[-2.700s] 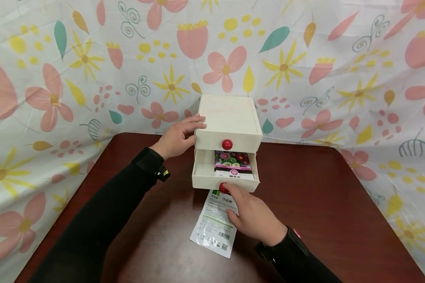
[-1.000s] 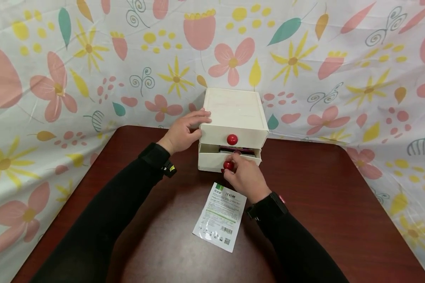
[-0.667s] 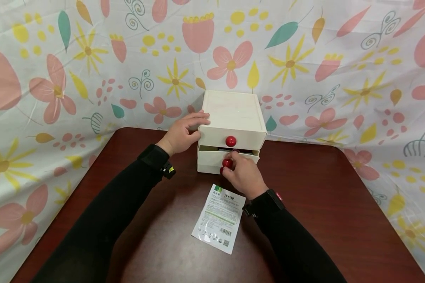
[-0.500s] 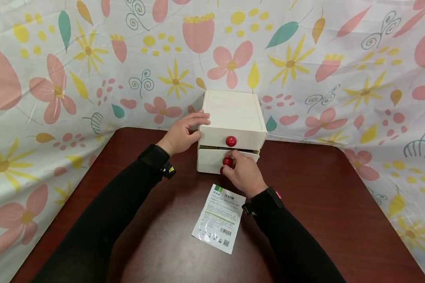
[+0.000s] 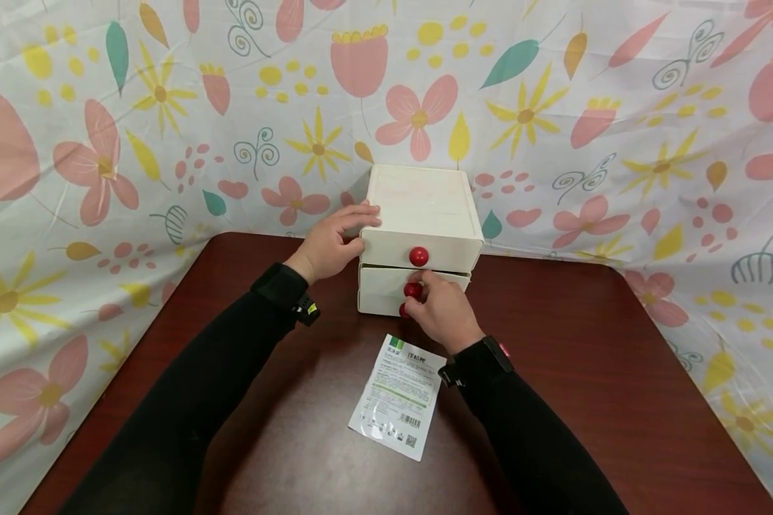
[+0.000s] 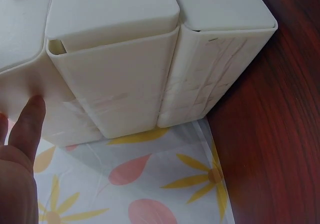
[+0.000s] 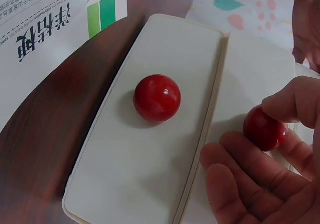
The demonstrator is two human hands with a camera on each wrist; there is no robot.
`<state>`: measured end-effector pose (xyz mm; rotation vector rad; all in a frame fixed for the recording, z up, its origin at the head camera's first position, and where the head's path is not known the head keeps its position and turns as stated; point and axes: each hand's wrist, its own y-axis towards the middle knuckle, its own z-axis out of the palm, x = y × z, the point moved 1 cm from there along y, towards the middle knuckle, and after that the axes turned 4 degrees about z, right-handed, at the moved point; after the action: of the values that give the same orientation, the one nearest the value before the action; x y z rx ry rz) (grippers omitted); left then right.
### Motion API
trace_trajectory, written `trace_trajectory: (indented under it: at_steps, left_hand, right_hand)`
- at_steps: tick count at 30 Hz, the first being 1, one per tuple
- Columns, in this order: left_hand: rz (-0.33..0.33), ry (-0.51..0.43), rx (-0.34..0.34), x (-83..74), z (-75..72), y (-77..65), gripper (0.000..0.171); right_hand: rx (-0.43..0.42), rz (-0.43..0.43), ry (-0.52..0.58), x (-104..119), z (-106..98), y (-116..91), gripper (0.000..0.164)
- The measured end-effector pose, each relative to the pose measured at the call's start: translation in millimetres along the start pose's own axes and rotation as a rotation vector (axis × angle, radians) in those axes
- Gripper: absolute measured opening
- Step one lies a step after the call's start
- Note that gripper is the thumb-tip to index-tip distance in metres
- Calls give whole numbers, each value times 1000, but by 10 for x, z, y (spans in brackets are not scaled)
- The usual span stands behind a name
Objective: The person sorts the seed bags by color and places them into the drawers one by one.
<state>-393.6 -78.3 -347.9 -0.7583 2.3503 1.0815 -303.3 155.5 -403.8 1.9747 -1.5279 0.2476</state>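
A small white drawer cabinet [image 5: 425,204] with red knobs stands at the back of the table. My left hand [image 5: 331,243] rests against its upper left side, fingers fairly straight, and in the left wrist view a fingertip [image 6: 35,106] touches the top tier's side. With my right hand [image 5: 446,311] I pinch the red knob [image 7: 265,128] of the middle drawer [image 5: 383,286] between thumb and fingers. That drawer is nearly flush, with a thin gap along its top edge; its contents are hidden. Below it, the bottom drawer's knob [image 7: 157,98] is untouched.
On the brown table [image 5: 554,372], a white printed packet [image 5: 398,397] with a green corner lies flat in front of the cabinet. A flower-patterned cloth [image 5: 232,100] hangs close behind and at the sides.
My right hand has pushed the middle drawer inward by its knob, and the flowery packet inside has gone out of sight. My left hand stays against the cabinet's side.
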Motion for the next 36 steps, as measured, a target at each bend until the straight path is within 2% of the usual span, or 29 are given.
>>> trace_trajectory:
  at_steps: [7, 13, 31, 36]
  left_hand:
    - [-2, -4, -1, -5, -1, 2, 39]
    - [-9, -29, 5, -11, -13, -4, 39]
    - [-8, -34, -6, -29, -14, 4, 39]
    - [-31, -19, 12, -15, 4, 16, 39]
  right_hand:
    - [-22, 3, -5, -11, 21, 11, 25]
    - [-44, -45, -91, -16, 41, 8, 24]
    - [-7, 8, -62, -5, 12, 12, 25]
    - [66, -6, -95, -39, -3, -22, 31]
